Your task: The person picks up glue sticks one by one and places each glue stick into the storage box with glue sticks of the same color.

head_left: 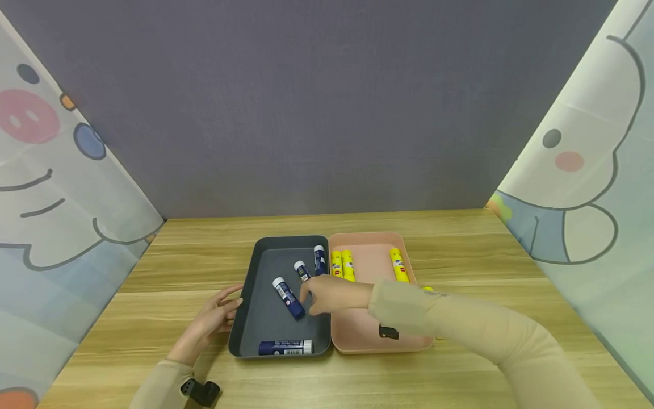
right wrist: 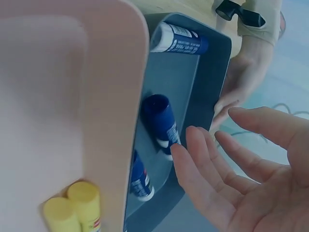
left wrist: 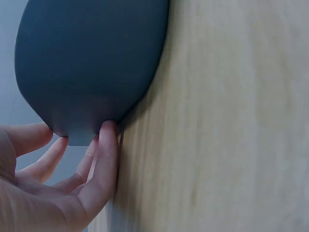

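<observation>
My left hand [head_left: 213, 316] rests its fingertips against the outer left wall of the dark grey tray [head_left: 247, 335]; the left wrist view has thumb and fingers spread along that wall. Over the right half of this tray hovers my right hand [head_left: 327, 293], fingers loosely bent with nothing between them. Just left of its fingertips lies a blue glue stick [head_left: 288, 298] with a white end. Another blue glue stick [head_left: 302, 271] is partly hidden behind the hand, a third [head_left: 319, 259] lies along the right wall, and one more [head_left: 285, 347] lies crosswise at the near wall.
A pink tray [head_left: 365, 241] stands against the grey tray's right side. Inside it, two yellow glue sticks [head_left: 348, 266] lie together at the left, and another yellow glue stick [head_left: 399, 264] is at the right. My right forearm crosses over this tray. A dark grey panel [head_left: 327, 113] rises behind the table.
</observation>
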`<state>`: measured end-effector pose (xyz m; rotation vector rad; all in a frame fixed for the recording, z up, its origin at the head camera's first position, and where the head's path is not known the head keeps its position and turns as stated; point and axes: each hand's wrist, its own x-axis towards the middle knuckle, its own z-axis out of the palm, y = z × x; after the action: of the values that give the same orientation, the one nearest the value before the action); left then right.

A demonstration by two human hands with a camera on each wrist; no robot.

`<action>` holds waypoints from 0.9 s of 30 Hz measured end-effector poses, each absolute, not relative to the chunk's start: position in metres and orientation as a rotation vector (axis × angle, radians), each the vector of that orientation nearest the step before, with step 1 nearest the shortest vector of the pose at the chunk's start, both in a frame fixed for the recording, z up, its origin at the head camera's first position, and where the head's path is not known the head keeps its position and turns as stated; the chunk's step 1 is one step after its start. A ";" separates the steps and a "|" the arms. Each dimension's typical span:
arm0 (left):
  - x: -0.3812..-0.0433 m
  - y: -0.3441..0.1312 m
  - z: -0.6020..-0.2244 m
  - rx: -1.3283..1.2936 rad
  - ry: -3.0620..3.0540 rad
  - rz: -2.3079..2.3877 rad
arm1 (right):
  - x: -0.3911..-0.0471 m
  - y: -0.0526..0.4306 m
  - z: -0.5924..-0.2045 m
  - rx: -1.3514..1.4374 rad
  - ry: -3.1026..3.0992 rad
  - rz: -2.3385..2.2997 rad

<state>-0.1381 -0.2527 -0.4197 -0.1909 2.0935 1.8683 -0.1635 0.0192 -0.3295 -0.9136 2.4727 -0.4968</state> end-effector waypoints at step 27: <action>-0.140 -0.251 -0.423 -0.245 2.119 1.869 | -0.157 0.113 -0.323 -0.832 2.549 -0.840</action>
<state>-0.1397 -0.2509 -0.4228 -0.2445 2.1190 1.8694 -0.1573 0.1134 -0.3230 -0.8323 2.5492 -0.8399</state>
